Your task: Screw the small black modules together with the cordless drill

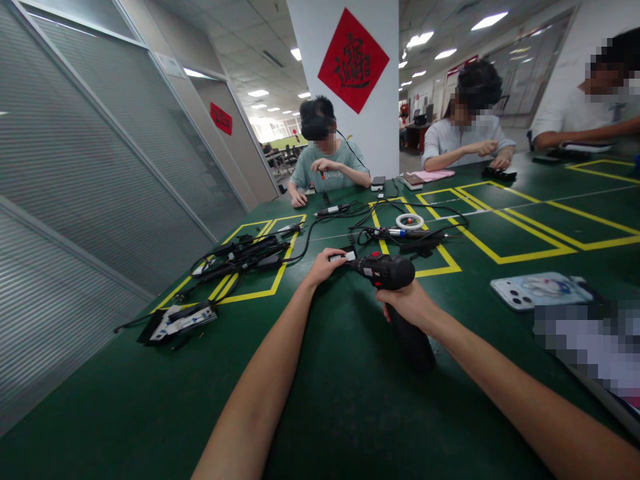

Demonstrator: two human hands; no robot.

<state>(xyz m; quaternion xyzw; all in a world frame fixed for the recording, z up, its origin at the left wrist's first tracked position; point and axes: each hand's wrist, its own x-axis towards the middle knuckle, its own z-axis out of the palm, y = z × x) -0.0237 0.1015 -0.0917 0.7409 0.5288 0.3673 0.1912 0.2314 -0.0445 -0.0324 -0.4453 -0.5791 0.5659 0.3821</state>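
Observation:
My right hand [410,303] is wrapped round the grip of a black cordless drill [385,270] with small red buttons. The drill lies level, its nose pointing left. That tip meets or almost meets a small black part with a white label [349,255], though I cannot tell whether they touch. Bent fingers of my left hand [326,265] hold this part against the green table [320,413]. Much of the part is hidden by the fingers and the drill's nose.
Black cables and adapters [250,257] are heaped at left, near a black-and-white flat piece [180,323]. Behind the drill lie a soldering-iron-like tool [405,233] and a white ring [409,221]. A phone [540,291] is at right. Several people sit across the table.

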